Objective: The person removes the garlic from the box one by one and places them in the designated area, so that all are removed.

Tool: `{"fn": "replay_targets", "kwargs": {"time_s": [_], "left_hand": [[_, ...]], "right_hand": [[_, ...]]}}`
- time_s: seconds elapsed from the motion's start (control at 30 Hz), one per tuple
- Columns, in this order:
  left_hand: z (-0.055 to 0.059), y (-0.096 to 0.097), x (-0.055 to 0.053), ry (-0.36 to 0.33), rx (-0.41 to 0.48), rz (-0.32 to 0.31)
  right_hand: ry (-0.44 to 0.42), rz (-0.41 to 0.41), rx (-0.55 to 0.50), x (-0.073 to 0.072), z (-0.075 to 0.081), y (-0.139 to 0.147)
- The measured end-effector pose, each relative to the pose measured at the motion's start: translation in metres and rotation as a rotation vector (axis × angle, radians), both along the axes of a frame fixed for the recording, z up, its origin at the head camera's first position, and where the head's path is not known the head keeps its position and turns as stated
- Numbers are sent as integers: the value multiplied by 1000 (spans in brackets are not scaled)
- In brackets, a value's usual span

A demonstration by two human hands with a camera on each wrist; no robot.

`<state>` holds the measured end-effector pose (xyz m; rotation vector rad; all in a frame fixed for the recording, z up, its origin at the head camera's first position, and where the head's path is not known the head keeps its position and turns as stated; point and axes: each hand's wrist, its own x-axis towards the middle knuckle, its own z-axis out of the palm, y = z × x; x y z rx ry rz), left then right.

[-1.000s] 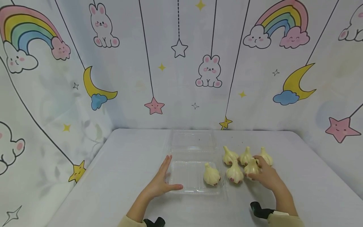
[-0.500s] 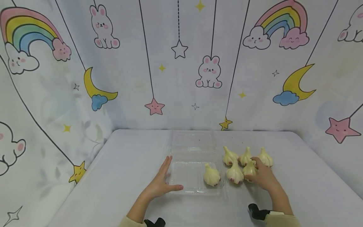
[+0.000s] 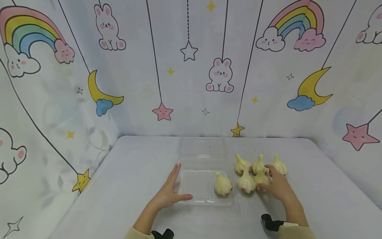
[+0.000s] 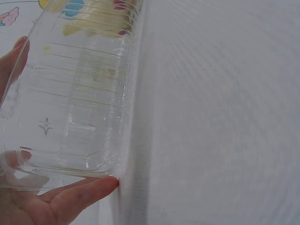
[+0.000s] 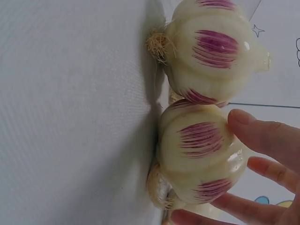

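Observation:
My right hand (image 3: 279, 184) holds a pale garlic bulb (image 5: 200, 152) with purple streaks and a tuft of dry roots. The thumb touches its near side, and the other fingers reach round behind it. Against it, on its left, stands another garlic bulb (image 5: 216, 47). My left hand (image 3: 169, 193) touches the left side of a clear plastic clamshell box (image 3: 195, 191), its fingers straight and spread, the thumb (image 4: 84, 197) along the front corner. Inside the box, at the right end, sits a single garlic bulb (image 3: 223, 184). The box's lid (image 3: 203, 147) lies folded back.
Three garlic bulbs form a back row: one near the box (image 3: 242, 164), one in the middle (image 3: 258, 163) and one behind my right hand (image 3: 280, 165). White cloth covers the table (image 3: 137, 166). A patterned curtain (image 3: 191, 83) hangs behind.
My right hand and its garlic bulb have shifted slightly left. The bulb beside it has edged left too. My left hand and the box stay where they were.

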<state>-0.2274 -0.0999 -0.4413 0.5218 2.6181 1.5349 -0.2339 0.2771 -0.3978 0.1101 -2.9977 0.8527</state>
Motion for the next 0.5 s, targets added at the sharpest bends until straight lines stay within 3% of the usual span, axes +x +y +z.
{"fn": "replay_targets", "kwargs": {"time_s": [0.5], "left_hand": [[-1,0,0,-3,0,2]], "right_hand": [[12,-38,16,8,16,-2]]}}
